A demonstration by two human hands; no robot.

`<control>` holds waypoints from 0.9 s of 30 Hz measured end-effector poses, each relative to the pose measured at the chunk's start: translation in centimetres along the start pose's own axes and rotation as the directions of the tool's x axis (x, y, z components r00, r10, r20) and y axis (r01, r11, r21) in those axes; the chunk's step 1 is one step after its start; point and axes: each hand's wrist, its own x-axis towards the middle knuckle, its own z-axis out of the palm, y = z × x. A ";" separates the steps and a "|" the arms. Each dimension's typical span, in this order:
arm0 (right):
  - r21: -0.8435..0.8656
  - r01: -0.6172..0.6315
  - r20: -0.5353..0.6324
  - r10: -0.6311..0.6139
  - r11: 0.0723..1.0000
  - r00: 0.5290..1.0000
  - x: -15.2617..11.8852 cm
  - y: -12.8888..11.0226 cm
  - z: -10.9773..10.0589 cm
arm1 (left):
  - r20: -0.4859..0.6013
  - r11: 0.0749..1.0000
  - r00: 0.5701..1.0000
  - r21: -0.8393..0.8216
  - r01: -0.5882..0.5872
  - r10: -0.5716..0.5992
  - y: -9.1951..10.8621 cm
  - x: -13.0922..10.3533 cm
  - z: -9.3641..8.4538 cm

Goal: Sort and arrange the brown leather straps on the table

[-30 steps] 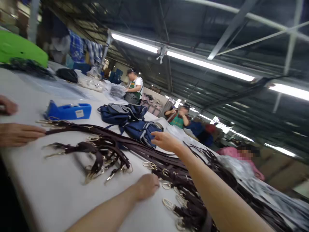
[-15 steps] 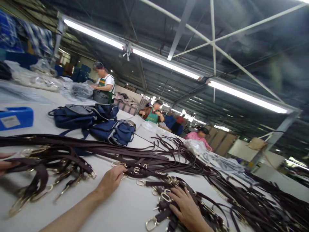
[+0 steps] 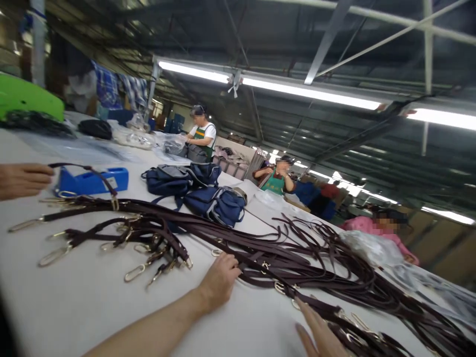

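My left hand (image 3: 219, 281) rests low over the table, its fingers curled round a dark brown strap (image 3: 243, 278) beside a metal ring. At the bottom right, my right hand (image 3: 322, 331) is partly cut off by the frame, thumb and fingers apart, next to straps with metal buckles (image 3: 353, 336). Long brown straps (image 3: 238, 233) run in a loose bundle across the table (image 3: 148, 312). Left of my left hand lie strap ends with metal clasps (image 3: 136, 271).
Another person's hand (image 3: 26, 181) holds a strap end at the left edge, near a blue tape dispenser (image 3: 89, 181). Behind the straps lie navy bags (image 3: 217, 203). Clear plastic (image 3: 372, 248) lies at the right. Several people stand or lean farther back.
The view has swung left, so things sit farther right. My right hand no longer lies spread over the buckles. The other person's hand has moved back with a strap end.
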 end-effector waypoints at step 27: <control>0.247 0.439 -0.409 -0.318 0.864 0.856 9.9 -17.0 3.7 | 0.196 0.954 0.971 0.236 -0.185 0.140 -2.8 -0.3 4.0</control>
